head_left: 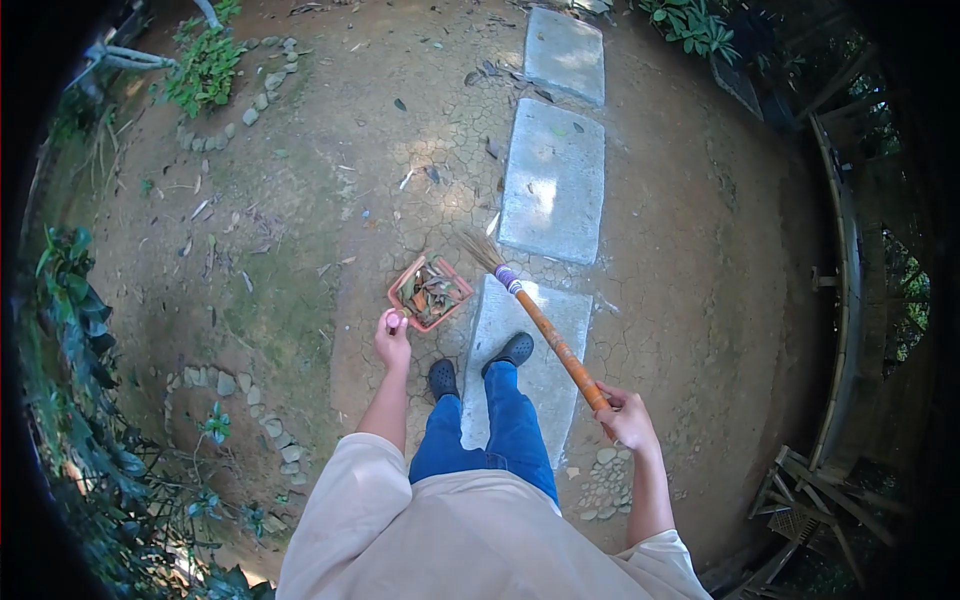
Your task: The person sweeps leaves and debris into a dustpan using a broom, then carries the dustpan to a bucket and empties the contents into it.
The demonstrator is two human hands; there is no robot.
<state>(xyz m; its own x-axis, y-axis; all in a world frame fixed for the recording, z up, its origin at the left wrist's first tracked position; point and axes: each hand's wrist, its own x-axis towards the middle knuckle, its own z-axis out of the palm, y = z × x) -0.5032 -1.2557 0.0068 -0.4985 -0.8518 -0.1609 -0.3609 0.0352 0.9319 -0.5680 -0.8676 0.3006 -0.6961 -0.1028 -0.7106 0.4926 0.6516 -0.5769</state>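
Note:
My left hand is closed round the pinkish handle end of a dustpan with an orange-pink rim. Dry brown and green leaves fill the pan, which is just ahead of my feet and left of the stone path. In my right hand is the end of a short broom, its orange stick wrapped in bands. The broom slants up and left, a purple-and-white binding above its straw bristles. These bristle tips lie beside the path slab, close to the dustpan's right corner.
Pale stone slabs run ahead over cracked bare soil, one under my shoe. Stone rings edge plants on the left, with leafy bushes beyond. A bamboo rail stands at the right. Loose leaves dot the ground.

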